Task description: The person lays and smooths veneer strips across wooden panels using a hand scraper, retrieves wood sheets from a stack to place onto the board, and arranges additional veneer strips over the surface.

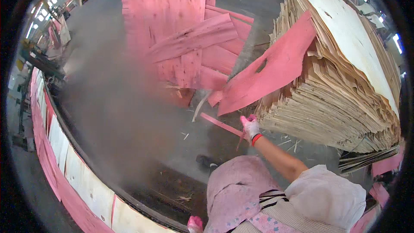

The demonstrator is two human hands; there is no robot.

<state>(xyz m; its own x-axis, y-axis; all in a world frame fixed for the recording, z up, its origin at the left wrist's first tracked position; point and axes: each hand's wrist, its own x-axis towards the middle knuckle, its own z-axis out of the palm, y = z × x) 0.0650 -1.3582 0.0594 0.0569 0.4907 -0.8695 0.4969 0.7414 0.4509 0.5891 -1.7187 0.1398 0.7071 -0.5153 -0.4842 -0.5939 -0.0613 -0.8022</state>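
My right hand [250,127], in a white glove with pink-stained fingers, is closed on a narrow pink veneer strip [223,124]. The strip slants from the fingers toward the far left, above the floor. Just beyond this hand, a large torn pink veneer sheet [267,71] with a hole in it leans against a tall veneer stack [332,103]. At the lower edge my left hand [195,224], also gloved and pink-stained, shows only in part, beside the dark edge of a long bed. Its fingers look curled; anything inside them is hidden.
Pink veneer sheets [168,21] lie piled ahead, with loose pieces across them. A long curved-looking row of pale and pink sheets [82,181] runs along the left. Wood scraps [199,105] litter the grey floor [172,146]. A hazy smear blurs the left middle of the view.
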